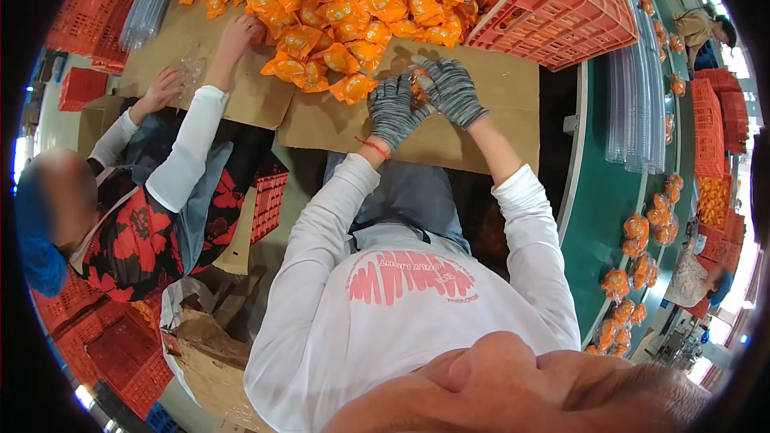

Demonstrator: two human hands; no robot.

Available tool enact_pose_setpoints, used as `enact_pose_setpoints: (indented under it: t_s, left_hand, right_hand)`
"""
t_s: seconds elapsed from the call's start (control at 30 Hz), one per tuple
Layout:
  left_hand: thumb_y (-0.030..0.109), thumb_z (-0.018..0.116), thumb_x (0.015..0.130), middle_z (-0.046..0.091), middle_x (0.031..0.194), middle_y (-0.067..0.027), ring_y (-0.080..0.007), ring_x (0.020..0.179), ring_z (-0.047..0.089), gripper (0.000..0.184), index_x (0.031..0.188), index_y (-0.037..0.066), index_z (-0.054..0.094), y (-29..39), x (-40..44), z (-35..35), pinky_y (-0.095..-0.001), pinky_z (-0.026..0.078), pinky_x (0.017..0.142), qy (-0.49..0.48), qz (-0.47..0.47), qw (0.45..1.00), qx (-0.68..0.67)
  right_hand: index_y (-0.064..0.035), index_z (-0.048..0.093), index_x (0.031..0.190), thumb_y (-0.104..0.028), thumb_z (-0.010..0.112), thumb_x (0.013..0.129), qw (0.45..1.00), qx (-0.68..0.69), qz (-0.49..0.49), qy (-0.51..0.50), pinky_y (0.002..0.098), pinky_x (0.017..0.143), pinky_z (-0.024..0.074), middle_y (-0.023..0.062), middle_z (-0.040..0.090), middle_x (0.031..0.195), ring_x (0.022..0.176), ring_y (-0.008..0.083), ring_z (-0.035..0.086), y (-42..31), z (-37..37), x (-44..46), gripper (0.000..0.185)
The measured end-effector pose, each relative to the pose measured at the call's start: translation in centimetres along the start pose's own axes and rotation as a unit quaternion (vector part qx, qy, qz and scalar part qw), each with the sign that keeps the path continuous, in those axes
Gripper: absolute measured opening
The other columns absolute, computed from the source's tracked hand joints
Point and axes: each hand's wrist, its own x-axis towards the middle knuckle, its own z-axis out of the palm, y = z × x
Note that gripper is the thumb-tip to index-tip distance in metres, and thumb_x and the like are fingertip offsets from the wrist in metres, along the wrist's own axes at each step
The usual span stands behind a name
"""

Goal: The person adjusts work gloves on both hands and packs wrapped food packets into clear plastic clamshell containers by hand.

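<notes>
My left hand [395, 112], in a grey striped glove, and my right hand [451, 90], gloved alike, meet over the cardboard-covered table [497, 128]. Between them is a clear plastic package [418, 87] with something orange inside; both hands have their fingers closed around it. The gloves hide part of it. Just beyond my hands lies a large pile of orange wrapped fruits [353, 0], with one wrapped fruit [353, 88] close to my left hand.
A red crate [561, 8] leans at the pile's right side. Further right runs a green conveyor [589, 192] with packed fruits [635, 236] and stacked clear plastic trays [634, 104]. At left a co-worker [152, 216] reaches onto the table. A cardboard box [212, 353] stands below.
</notes>
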Motion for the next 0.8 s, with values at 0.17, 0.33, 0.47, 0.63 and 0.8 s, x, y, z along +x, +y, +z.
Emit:
enact_pose_setpoints:
  t_s: [0.17, 0.33, 0.47, 0.63, 0.8]
  left_hand:
    - [0.036, 0.068, 0.072, 0.059, 0.102, -0.0164, -0.0304, 0.089, 0.058, 0.075, 0.130, 0.000, 0.037, 0.5, -1.6, 0.0, -0.0397, 0.046, 0.079, 0.063, -0.068, 0.988, -0.127]
    - [0.011, 0.065, 0.078, 0.063, 0.081, -0.0141, -0.0228, 0.064, 0.062, 0.059, 0.127, 0.000, 0.036, 0.3, -2.2, 2.3, -0.0290, 0.050, 0.055, 0.089, -0.210, 0.839, -0.494]
    - [0.014, 0.058, 0.084, 0.064, 0.082, -0.0095, -0.0183, 0.066, 0.063, 0.030, 0.110, 0.001, 0.049, -0.5, -1.9, 3.2, -0.0255, 0.050, 0.056, -0.074, -0.306, 0.648, -0.693]
    - [0.021, 0.053, 0.088, 0.064, 0.086, -0.0078, -0.0189, 0.075, 0.063, 0.020, 0.099, 0.004, 0.058, -0.5, -2.5, 0.6, -0.0268, 0.051, 0.066, -0.141, -0.329, 0.535, -0.765]
    - [0.020, 0.053, 0.088, 0.064, 0.086, -0.0091, -0.0196, 0.075, 0.063, 0.021, 0.100, 0.004, 0.058, -0.5, -2.4, 0.8, -0.0281, 0.051, 0.066, -0.133, -0.315, 0.497, -0.798]
  right_hand:
    - [-0.0151, 0.053, 0.119, -0.028, 0.050, 0.084, 0.984, -0.118, -0.130, -0.001, 0.0390, 0.085, 0.0400, 0.0061, 0.055, 0.116, 0.099, 0.0249, 0.052, 1.0, 1.1, 0.0, 0.038]
    - [-0.0160, 0.051, 0.123, -0.030, 0.048, 0.086, 0.994, -0.054, -0.099, -0.004, 0.0423, 0.091, 0.0365, 0.0097, 0.054, 0.118, 0.104, 0.0287, 0.050, -0.4, 0.2, -0.5, 0.040]
    - [-0.0165, 0.050, 0.124, -0.032, 0.046, 0.087, 0.997, -0.023, -0.075, -0.011, 0.0431, 0.092, 0.0357, 0.0119, 0.053, 0.119, 0.105, 0.0308, 0.050, 0.4, 1.3, -0.5, 0.041]
    - [-0.0171, 0.050, 0.123, -0.034, 0.045, 0.087, 0.987, -0.085, -0.134, -0.008, 0.0437, 0.092, 0.0364, 0.0116, 0.053, 0.120, 0.104, 0.0329, 0.049, 0.9, 2.3, -0.6, 0.041]
    - [-0.0177, 0.054, 0.119, -0.036, 0.046, 0.086, 0.995, -0.046, -0.083, -0.039, 0.0446, 0.091, 0.0368, 0.0109, 0.053, 0.120, 0.105, 0.0344, 0.048, 0.0, 1.0, -0.4, 0.039]
